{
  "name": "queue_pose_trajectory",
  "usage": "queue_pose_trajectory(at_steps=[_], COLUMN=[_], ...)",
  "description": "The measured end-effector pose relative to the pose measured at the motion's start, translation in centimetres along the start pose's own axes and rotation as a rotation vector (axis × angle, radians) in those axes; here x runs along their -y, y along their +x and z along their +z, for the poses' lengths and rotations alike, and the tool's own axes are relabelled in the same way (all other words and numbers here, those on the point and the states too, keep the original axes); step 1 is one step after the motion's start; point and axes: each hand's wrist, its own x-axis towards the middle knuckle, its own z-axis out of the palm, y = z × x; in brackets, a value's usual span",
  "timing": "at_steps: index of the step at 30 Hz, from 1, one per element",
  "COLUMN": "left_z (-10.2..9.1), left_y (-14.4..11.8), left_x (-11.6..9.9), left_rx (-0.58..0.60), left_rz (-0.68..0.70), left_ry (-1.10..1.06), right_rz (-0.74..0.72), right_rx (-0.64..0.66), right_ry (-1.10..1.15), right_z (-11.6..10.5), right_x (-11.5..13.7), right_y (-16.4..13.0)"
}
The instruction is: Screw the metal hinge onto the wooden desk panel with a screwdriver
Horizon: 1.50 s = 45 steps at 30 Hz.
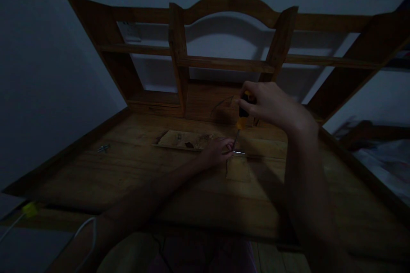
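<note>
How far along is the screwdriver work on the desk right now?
Done: cannot tell; the picture is dim. In hand: the right hand grips the screwdriver upright, tip down by the left hand, which steadies something small on the wooden strip. Left: loose hardware lies on the desk, unused.

Both forearms are bare, no sleeves, watch or rings visible in the dim light.

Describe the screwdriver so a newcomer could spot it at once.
On the wooden desk, before its shelf unit, the right hand grips a screwdriver. Its tip meets the left hand. Only it has an orange-and-black handle.
</note>
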Motion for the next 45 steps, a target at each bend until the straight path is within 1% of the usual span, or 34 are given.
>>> queue_pose_trajectory(at_steps=[4, 9, 13, 18, 22, 28, 31, 35, 37, 41, 45], left_z=[0.0, 0.0, 0.1, 0.2, 0.4, 0.0, -0.1, -0.1, -0.1, 0.0, 0.2], left_y=[0.0, -0.1, -0.1, -0.1, -0.2, -0.1, -0.1, 0.0, 0.0, 0.0, 0.0], left_x=[0.0, -0.1, -0.1, -0.1, 0.1, 0.0, -0.2, -0.3, -0.3, -0.2, 0.1], left_rx=[-0.006, -0.016, -0.031, -0.05, -0.049, -0.003, -0.001, -0.014, -0.019, -0.029, -0.036], left_rz=[0.02, 0.0, -0.006, 0.004, 0.016, 0.009, 0.018, 0.004, -0.011, -0.015, 0.004], left_ry=[0.008, 0.014, 0.004, 0.0, -0.005, 0.05, 0.052, 0.038, 0.032, 0.02, 0.026], right_rz=[0.034, -0.041, -0.038, -0.026, 0.002, 0.084, 0.076, 0.017, -0.005, -0.009, -0.014], right_rx=[-0.023, 0.051, 0.072, 0.013, -0.004, -0.066, -0.032, 0.074, 0.1, 0.105, 0.06], right_ry=[-0.04, 0.045, 0.078, 0.052, -0.013, -0.123, -0.097, 0.033, 0.082, 0.111, 0.079], right_z=[0.2, -0.4, -0.5, 0.1, 0.2, 0.7, 0.6, -0.7, -1.4, -1.6, -1.1], right_x=[-0.2, -0.5, -0.6, -0.6, -0.4, 0.2, 0.3, -0.3, -0.7, -1.0, -0.8], right_y=[0.0, -0.2, -0.3, -0.1, -0.1, -0.1, -0.2, -0.5, -0.6, -0.7, -0.6])
